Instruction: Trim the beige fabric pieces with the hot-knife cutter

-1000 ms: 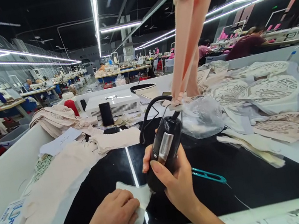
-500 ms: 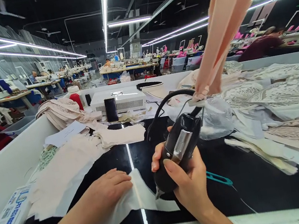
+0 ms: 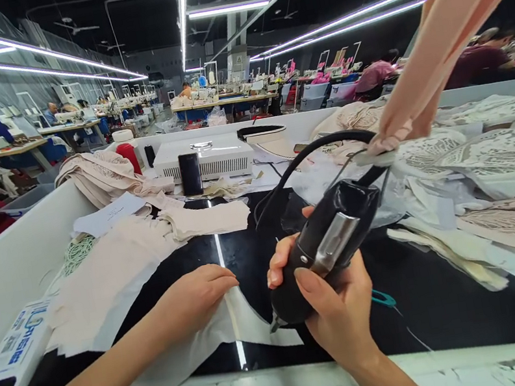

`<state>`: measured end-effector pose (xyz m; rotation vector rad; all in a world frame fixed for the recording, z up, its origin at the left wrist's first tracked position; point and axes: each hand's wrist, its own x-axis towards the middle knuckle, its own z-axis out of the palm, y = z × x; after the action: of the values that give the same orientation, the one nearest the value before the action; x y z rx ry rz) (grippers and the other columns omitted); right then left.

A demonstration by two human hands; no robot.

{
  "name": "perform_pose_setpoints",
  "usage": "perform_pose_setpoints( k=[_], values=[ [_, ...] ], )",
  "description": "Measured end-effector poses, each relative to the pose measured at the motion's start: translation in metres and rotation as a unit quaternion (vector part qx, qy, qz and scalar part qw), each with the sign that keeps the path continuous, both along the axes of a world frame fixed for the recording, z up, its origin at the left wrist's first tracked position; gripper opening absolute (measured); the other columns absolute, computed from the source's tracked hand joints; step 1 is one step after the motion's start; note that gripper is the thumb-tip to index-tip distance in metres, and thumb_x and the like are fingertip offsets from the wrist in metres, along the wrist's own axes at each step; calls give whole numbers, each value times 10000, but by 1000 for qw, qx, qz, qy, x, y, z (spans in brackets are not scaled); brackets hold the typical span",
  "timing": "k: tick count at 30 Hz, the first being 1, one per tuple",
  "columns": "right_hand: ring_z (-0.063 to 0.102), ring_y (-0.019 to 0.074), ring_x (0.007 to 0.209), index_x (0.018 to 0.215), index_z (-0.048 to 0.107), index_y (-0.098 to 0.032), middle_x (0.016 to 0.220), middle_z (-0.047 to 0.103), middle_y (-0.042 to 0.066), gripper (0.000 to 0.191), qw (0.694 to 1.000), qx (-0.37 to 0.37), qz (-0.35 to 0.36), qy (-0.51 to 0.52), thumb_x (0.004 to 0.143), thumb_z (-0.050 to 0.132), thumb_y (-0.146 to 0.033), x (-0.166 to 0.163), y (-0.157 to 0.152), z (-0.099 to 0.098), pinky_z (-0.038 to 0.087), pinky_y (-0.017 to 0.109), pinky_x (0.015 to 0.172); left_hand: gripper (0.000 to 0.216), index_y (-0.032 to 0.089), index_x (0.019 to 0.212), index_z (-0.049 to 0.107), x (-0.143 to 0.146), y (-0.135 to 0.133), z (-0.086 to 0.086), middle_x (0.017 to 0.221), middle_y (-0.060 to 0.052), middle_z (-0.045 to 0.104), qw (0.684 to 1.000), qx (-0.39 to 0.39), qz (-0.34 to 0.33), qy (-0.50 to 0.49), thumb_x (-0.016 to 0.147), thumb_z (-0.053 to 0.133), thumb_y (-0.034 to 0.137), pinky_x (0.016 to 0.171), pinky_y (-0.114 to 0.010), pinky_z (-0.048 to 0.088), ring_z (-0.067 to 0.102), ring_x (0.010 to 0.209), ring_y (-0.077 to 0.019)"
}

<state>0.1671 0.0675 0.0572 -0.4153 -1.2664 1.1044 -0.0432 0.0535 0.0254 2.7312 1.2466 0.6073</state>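
Note:
In my right hand is a black corded handheld tool with a silver lever and a pointed metal tip. My fingers wrap round its body. The tip points down and left, at the curved edge of a thin white fabric piece; I cannot tell whether it touches. My left hand lies on this fabric to the left, fingers stretched out and pressing down. The tool's upper end is tied to a hanging pink fabric strap. Beside my right hand, a teal plastic tool is partly hidden.
A black work surface lies under the fabric. Pale fabric pieces are stacked left, and lace-patterned pieces pile up right. Behind stand a phone and a white vented box. A white-blue package sits at left.
The tool and my right hand have shifted slightly right in view, and the strap leans further right. My left hand has moved slightly right and up on the fabric. The camera view has shifted.

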Motion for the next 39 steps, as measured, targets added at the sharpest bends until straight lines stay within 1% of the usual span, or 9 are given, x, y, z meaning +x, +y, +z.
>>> perform_pose_setpoints(
  k=[4, 7, 12, 15, 17, 24, 32, 36, 39],
  values=[
    [637, 123, 625, 1063, 587, -299, 855, 664, -28, 251, 1000, 2, 3, -5, 899, 768, -356, 4, -2, -2, 539, 253, 558, 399, 144, 1186, 681, 7, 7, -10, 1215, -110, 710, 999, -16, -34, 10, 937, 428, -38, 982, -340, 593, 681, 1136, -213],
    [638, 133, 639, 1098, 587, -306, 862, 665, -18, 262, 1000, 0, 6, -12, 908, 760, -354, 7, -4, -2, 538, 265, 561, 385, 153, 1181, 680, 5, 7, -14, 1223, -102, 702, 999, -28, -30, 26, 955, 431, -33, 966, -335, 591, 681, 1126, -211],
    [635, 150, 637, 1252, 556, -319, 852, 659, 0, 403, 1000, 1, -1, -3, 906, 761, -354, 10, -6, -3, 544, 286, 555, 332, 144, 1177, 689, -3, 1, -17, 1231, -118, 698, 999, -26, -24, 14, 1022, 417, 33, 961, -337, 589, 684, 1113, -206],
    [629, 156, 622, 1323, 530, -331, 835, 656, -2, 497, 1000, -2, -6, -2, 894, 776, -370, 9, -7, -3, 545, 293, 544, 351, 135, 1199, 688, -8, -4, -19, 1250, -129, 695, 999, -28, -22, 0, 1024, 400, 35, 974, -329, 584, 684, 1126, -205],
    [631, 157, 619, 1340, 532, -336, 833, 659, -4, 519, 1000, -2, -11, -2, 888, 783, -380, 9, -8, -3, 551, 299, 551, 369, 141, 1217, 684, -11, -6, -19, 1261, -125, 694, 999, -34, -19, -6, 1020, 392, 31, 989, -323, 578, 683, 1137, -201],
    [637, 153, 617, 1331, 561, -348, 836, 664, -5, 511, 1000, -4, -11, -6, 878, 794, -391, 12, -6, -2, 562, 305, 566, 390, 152, 1242, 678, -11, -11, -21, 1268, -116, 694, 999, -40, -9, -21, 1003, 401, 17, 1014, -323, 567, 675, 1167, -200],
    [636, 155, 617, 1312, 586, -346, 821, 659, -12, 500, 1000, -11, -14, -15, 866, 807, -387, 12, -6, 2, 571, 315, 563, 407, 159, 1255, 673, -10, -14, -23, 1294, -115, 685, 999, -42, -7, -25, 1006, 384, 19, 998, -320, 574, 681, 1163, -201],
    [631, 157, 599, 1292, 577, -358, 800, 648, -32, 496, 999, -13, -30, -9, 856, 810, -388, 1, 2, 10, 555, 313, 549, 418, 162, 1268, 664, -10, -17, -22, 1313, -112, 678, 999, -39, -5, -19, 1004, 380, 5, 991, -324, 575, 685, 1166, -209],
    [624, 149, 586, 1201, 574, -345, 793, 639, -52, 401, 999, 0, -44, 4, 862, 787, -361, -15, 14, 13, 546, 312, 561, 431, 165, 1274, 660, -9, -18, -20, 1302, -109, 685, 999, -36, -7, -21, 1013, 356, 5, 975, -328, 583, 689, 1158, -211]
  ],
)
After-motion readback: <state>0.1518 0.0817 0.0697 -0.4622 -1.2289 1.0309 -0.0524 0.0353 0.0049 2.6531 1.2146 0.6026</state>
